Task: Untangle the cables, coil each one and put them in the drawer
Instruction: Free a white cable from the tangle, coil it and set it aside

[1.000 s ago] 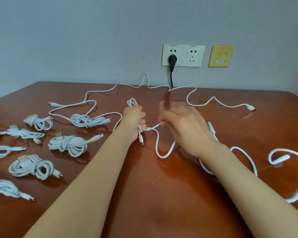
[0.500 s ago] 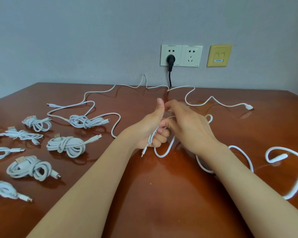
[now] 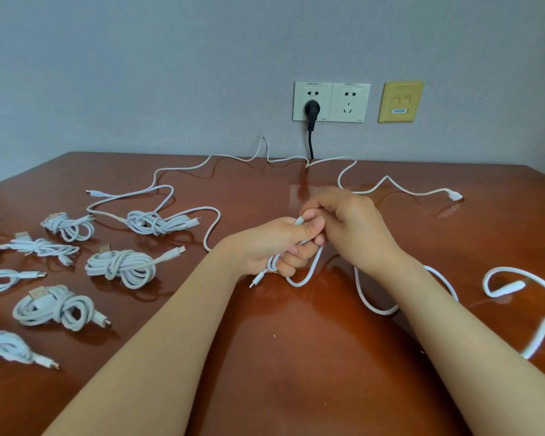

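My left hand (image 3: 277, 243) grips a small bundle of loops of a white cable (image 3: 309, 275) above the middle of the brown table (image 3: 296, 357). A connector end hangs below its fist. My right hand (image 3: 353, 228) is curled around the same cable right beside the left thumb. The rest of this cable trails under my right forearm and loops on the table to the right. Several coiled white cables (image 3: 120, 265) lie in rows at the left. A long loose white cable (image 3: 387, 180) snakes along the back of the table.
Two wall sockets (image 3: 331, 102) sit above the back edge, with a black plug (image 3: 312, 110) in the left one. A yellow wall plate (image 3: 400, 102) is beside them. Another thick white cable (image 3: 516, 284) curls at the right edge. No drawer is in view.
My hands came together from apart. The left hand turned and closed its thumb down over the gathered loops, and the right hand brought more cable to it.
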`<state>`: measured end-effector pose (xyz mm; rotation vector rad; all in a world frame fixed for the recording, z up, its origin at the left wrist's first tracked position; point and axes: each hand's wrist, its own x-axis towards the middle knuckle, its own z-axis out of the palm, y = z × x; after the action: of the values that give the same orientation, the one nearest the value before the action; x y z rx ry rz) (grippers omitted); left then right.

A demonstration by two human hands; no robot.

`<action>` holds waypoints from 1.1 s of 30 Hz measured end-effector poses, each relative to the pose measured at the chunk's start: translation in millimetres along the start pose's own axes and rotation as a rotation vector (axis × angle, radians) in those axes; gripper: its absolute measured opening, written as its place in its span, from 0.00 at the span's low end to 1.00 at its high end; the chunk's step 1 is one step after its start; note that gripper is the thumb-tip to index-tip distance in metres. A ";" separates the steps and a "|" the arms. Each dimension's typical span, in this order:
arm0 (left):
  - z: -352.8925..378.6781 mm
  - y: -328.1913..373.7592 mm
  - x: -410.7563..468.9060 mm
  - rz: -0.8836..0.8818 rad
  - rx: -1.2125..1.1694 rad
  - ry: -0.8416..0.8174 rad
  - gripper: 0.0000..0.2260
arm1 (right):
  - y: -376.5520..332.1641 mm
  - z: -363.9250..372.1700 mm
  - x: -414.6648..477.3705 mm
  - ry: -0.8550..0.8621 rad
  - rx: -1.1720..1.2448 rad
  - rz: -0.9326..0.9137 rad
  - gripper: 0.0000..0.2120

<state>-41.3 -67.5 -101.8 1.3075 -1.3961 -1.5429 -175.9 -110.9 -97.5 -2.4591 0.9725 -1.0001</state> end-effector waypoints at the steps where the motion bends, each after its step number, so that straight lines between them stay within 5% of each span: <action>1: 0.3 -0.5 1.1 0.015 -0.013 0.007 0.16 | 0.5 -0.1 0.0 -0.005 -0.014 0.005 0.11; 8: -4.3 -0.2 5.2 0.137 -0.183 0.212 0.18 | 5.5 0.0 -3.1 0.043 -0.296 -0.069 0.13; 14: -11.2 0.2 4.8 0.160 -0.256 0.313 0.17 | 4.6 2.2 -4.0 0.064 -0.168 0.001 0.10; 33: 15.5 3.4 18.0 0.368 0.463 0.874 0.14 | -8.2 20.0 -4.1 0.058 0.147 0.152 0.04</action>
<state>-61.4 -80.4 -103.9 1.5919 -1.3047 -0.3011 -160.1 -101.5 -109.5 -2.2132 1.0471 -1.0571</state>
